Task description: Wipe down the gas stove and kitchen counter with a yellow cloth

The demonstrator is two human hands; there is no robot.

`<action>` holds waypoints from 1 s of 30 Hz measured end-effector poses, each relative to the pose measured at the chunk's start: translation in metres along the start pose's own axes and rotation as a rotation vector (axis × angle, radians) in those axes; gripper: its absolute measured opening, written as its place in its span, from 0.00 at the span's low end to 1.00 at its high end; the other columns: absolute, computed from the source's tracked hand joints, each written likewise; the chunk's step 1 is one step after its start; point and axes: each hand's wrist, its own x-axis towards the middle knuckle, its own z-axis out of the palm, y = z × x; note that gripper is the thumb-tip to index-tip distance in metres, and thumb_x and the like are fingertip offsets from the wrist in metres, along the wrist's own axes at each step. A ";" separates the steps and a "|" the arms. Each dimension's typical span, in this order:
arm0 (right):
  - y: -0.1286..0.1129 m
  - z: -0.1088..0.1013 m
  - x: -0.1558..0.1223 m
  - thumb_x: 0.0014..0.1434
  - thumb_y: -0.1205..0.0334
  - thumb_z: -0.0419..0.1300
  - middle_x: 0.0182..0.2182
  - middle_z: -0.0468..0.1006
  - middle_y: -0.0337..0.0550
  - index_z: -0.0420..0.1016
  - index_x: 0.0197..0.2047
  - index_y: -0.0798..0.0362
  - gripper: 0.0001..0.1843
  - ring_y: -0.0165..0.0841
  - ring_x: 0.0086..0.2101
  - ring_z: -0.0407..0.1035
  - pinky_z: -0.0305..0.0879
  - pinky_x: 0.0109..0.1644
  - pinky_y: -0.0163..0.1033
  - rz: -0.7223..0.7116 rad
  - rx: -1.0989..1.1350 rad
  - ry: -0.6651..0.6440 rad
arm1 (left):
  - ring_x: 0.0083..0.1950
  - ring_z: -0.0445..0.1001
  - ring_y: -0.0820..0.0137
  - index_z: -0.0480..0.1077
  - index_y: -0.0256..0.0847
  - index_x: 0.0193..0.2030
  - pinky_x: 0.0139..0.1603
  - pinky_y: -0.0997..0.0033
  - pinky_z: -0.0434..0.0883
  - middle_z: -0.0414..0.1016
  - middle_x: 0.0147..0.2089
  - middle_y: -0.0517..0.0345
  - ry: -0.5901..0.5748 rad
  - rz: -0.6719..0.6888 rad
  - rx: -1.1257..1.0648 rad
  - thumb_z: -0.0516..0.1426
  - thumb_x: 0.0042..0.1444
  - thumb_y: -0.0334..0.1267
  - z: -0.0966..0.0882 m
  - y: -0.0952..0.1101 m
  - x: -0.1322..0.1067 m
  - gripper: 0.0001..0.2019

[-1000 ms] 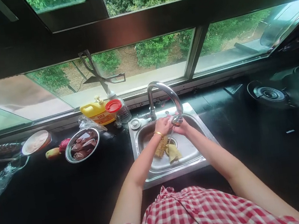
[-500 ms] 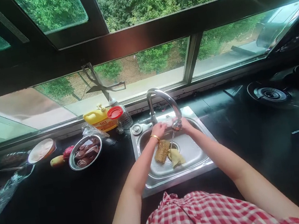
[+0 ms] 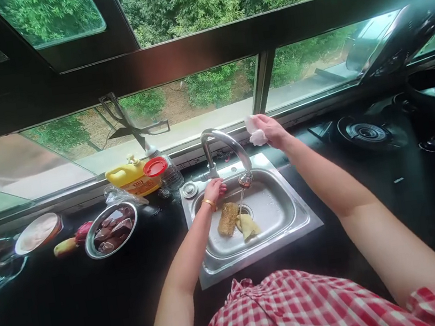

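My right hand (image 3: 273,132) is raised behind the sink's back right corner, closed on a crumpled white wad (image 3: 257,131) that looks like wet paper or thin cloth. My left hand (image 3: 215,189), with a gold bangle at its wrist, hovers over the back left of the steel sink (image 3: 275,203). Its fingers are curled in and nothing shows in them. Between the hands, the curved faucet (image 3: 225,136) runs a thin stream of water. A brown mesh-like scrubber (image 3: 228,219) and a pale yellow cloth (image 3: 248,226) lie at the sink's bottom by the drain.
To the left stand a metal bowl of dark red meat pieces (image 3: 113,229), a white bowl (image 3: 37,234) and some produce (image 3: 66,247). A yellow jug (image 3: 130,176) and a red-lidded jar (image 3: 156,166) sit by the window. A stove burner (image 3: 369,132) is at the right.
My right hand has gone from under the faucet up and to the right, taking the white wad along. My left hand has drawn slightly away from the faucet's mouth. The view has turned a little rightward.
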 end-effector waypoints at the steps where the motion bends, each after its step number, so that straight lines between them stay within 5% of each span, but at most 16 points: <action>1: -0.013 0.000 0.006 0.56 0.47 0.62 0.23 0.70 0.35 0.70 0.36 0.54 0.17 0.24 0.21 0.62 0.58 0.23 0.31 -0.064 -0.108 -0.028 | 0.23 0.69 0.81 0.69 0.36 0.37 0.25 0.82 0.63 0.72 0.27 0.60 0.000 0.021 0.030 0.56 0.56 0.33 -0.003 0.000 -0.001 0.04; 7: -0.075 0.019 0.034 0.57 0.53 0.62 0.21 0.68 0.36 0.73 0.29 0.58 0.15 0.26 0.27 0.62 0.60 0.32 0.33 -0.423 -0.654 -0.128 | 0.22 0.68 0.80 0.70 0.35 0.34 0.26 0.79 0.63 0.71 0.24 0.61 0.028 0.043 0.078 0.54 0.55 0.30 -0.022 -0.018 -0.008 0.04; 11: -0.102 0.049 0.034 0.61 0.57 0.58 0.25 0.72 0.40 0.75 0.33 0.58 0.13 0.30 0.33 0.66 0.62 0.39 0.36 -0.570 -0.799 -0.123 | 0.22 0.67 0.80 0.70 0.35 0.34 0.26 0.79 0.62 0.71 0.23 0.62 0.067 0.020 0.082 0.53 0.55 0.30 -0.040 -0.040 -0.012 0.05; 15: -0.110 0.094 0.015 0.65 0.57 0.52 0.32 0.76 0.44 0.77 0.41 0.58 0.16 0.32 0.37 0.69 0.64 0.45 0.40 -0.647 -0.839 -0.187 | 0.23 0.68 0.79 0.71 0.36 0.34 0.25 0.79 0.61 0.71 0.24 0.61 0.084 0.002 0.066 0.53 0.55 0.31 -0.052 -0.058 -0.015 0.06; 20: -0.107 0.131 -0.022 0.60 0.51 0.59 0.41 0.79 0.48 0.72 0.56 0.56 0.24 0.36 0.42 0.71 0.65 0.50 0.43 -0.646 -0.876 -0.480 | 0.24 0.68 0.78 0.72 0.36 0.35 0.25 0.79 0.62 0.72 0.25 0.60 0.098 -0.001 0.086 0.54 0.54 0.32 -0.052 -0.070 -0.022 0.06; 22: -0.109 0.124 -0.032 0.59 0.51 0.60 0.44 0.79 0.48 0.72 0.56 0.56 0.25 0.36 0.42 0.72 0.66 0.50 0.43 -0.659 -0.835 -0.465 | 0.24 0.68 0.78 0.72 0.36 0.35 0.26 0.79 0.63 0.72 0.25 0.60 0.105 -0.001 0.120 0.54 0.53 0.32 -0.051 -0.073 -0.023 0.06; 26: -0.089 0.067 -0.032 0.63 0.50 0.54 0.43 0.78 0.47 0.74 0.48 0.52 0.18 0.36 0.42 0.71 0.68 0.47 0.43 -0.666 -0.591 -0.049 | 0.29 0.72 0.74 0.74 0.37 0.37 0.35 0.74 0.69 0.75 0.29 0.56 0.095 0.039 0.242 0.53 0.54 0.34 -0.051 -0.083 -0.017 0.09; 28: -0.048 0.032 -0.032 0.65 0.51 0.50 0.38 0.77 0.45 0.72 0.45 0.50 0.16 0.34 0.37 0.70 0.67 0.43 0.41 -0.476 -0.437 0.159 | 0.35 0.74 0.70 0.75 0.37 0.39 0.42 0.69 0.71 0.77 0.33 0.54 0.081 0.061 0.392 0.52 0.55 0.34 -0.050 -0.094 -0.013 0.11; 30: 0.015 0.008 -0.045 0.65 0.60 0.50 0.35 0.76 0.44 0.71 0.40 0.54 0.11 0.29 0.34 0.67 0.64 0.44 0.39 -0.097 -0.367 0.288 | 0.45 0.75 0.64 0.76 0.38 0.42 0.52 0.64 0.69 0.78 0.41 0.50 0.059 0.088 0.595 0.53 0.55 0.33 -0.045 -0.112 -0.008 0.13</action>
